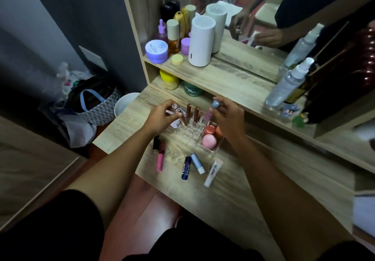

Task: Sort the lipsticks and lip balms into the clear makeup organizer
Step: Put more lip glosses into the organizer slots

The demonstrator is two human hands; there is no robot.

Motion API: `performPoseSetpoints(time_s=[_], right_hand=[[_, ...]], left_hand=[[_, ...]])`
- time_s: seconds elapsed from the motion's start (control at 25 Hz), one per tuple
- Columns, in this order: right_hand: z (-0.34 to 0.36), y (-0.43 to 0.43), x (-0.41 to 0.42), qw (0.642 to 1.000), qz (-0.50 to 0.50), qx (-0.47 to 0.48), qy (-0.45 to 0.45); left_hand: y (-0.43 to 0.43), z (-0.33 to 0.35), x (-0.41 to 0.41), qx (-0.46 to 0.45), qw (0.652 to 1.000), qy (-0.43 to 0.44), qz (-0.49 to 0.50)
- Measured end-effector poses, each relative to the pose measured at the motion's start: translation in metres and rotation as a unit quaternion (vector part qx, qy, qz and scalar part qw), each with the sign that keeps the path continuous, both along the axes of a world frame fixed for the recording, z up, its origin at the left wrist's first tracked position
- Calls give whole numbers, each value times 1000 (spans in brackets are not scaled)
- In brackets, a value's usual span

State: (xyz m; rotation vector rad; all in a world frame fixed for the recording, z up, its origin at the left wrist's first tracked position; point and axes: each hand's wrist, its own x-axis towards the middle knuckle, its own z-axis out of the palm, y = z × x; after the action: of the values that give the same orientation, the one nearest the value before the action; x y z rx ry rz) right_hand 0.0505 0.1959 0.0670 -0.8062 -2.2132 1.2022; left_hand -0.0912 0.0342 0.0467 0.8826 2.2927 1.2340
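The clear makeup organizer (189,134) stands on the wooden vanity top. Two brown lip gloss tubes (192,113) stand upright in its back slots, and round pink and orange balms (210,137) sit in its right compartment. My left hand (163,116) grips a brown gloss with a sparkly cap (178,112), tilted at the organizer's back left. My right hand (227,116) holds a pink tube with a blue cap (212,109) upright over the back right slots. Loose on the table lie a pink gloss (161,157), a black tube (156,142), a dark blue Nivea stick (186,167), a light blue stick (197,163) and a white tube (213,172).
A shelf behind carries jars, bottles and a white cylinder (200,41). Green and yellow jars (180,83) sit under it. Spray bottles (286,84) stand at the right by a mirror. A white bin (124,103) and a bag (95,106) are on the floor to the left.
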Motion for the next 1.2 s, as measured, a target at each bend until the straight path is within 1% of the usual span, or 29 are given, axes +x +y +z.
performPoseSetpoints(time_s=[0.12, 0.24, 0.4, 0.6, 1.04, 1.2], right_hand=[[-6, 1, -5, 998, 25, 6, -51], [-10, 6, -12, 994, 47, 28, -93], [-9, 10, -20, 993, 46, 27, -106], [-13, 12, -20, 988, 63, 18, -141], [-13, 16, -24, 982, 93, 30, -159], [-24, 15, -22, 970, 119, 40, -210]], left_hand=[[3, -4, 0, -30, 999, 20, -20], [10, -7, 1, -69, 997, 20, -31], [18, -7, 0, -104, 993, 50, -23], [22, -5, -4, -107, 993, 41, -15], [21, -4, -7, -105, 993, 35, -36], [19, -3, -7, -105, 993, 37, -41]])
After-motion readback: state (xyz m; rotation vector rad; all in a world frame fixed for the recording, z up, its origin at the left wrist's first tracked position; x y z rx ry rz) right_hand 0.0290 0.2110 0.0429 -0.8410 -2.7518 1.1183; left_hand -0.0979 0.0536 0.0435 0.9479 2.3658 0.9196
